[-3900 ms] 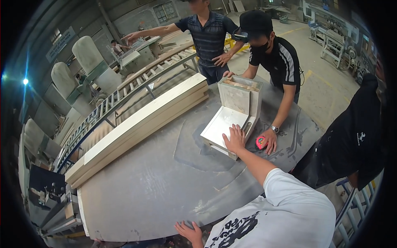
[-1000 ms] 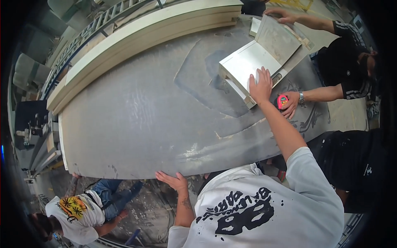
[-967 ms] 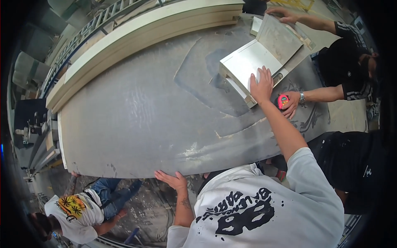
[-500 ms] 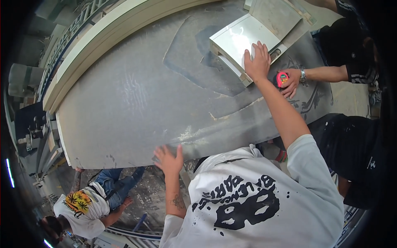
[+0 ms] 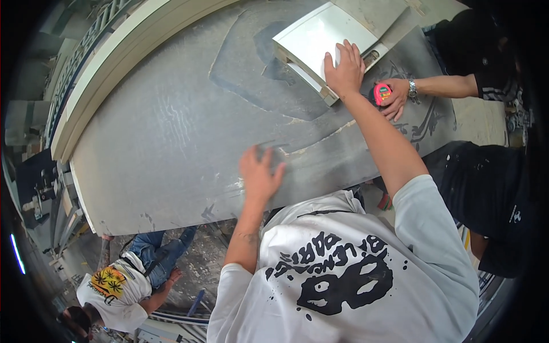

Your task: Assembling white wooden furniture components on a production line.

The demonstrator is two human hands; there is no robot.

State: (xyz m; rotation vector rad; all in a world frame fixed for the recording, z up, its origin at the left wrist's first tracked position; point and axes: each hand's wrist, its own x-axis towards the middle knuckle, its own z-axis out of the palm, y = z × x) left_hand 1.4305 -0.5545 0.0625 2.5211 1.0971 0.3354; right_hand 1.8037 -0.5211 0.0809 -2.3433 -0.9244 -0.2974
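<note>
My left hand (image 5: 260, 176) is over the grey tabletop (image 5: 171, 143), blurred, with its fingers apart and nothing in them. Whether it touches the surface I cannot tell. My right hand (image 5: 346, 74) lies on a glossy white panel (image 5: 320, 43), fingers stretched along its top near the edge. This panel is the upper face of a low box-like piece with raw wooden edges, standing on the table. Just right of my right hand, a co-worker's hand (image 5: 394, 98) with a metal watch holds a pink-red tape measure (image 5: 382, 94) on the tabletop.
A long cream-coloured beam (image 5: 108, 71) borders the table's far left side. Another person (image 5: 123, 288) in a white printed shirt is at the lower left, a hand at the table's corner. A person in dark clothes (image 5: 477, 188) stands close on my right.
My left hand has risen from the table's near edge inward over the tabletop, toward the right. My right hand stays on the white panel. The whole view has shifted slightly.
</note>
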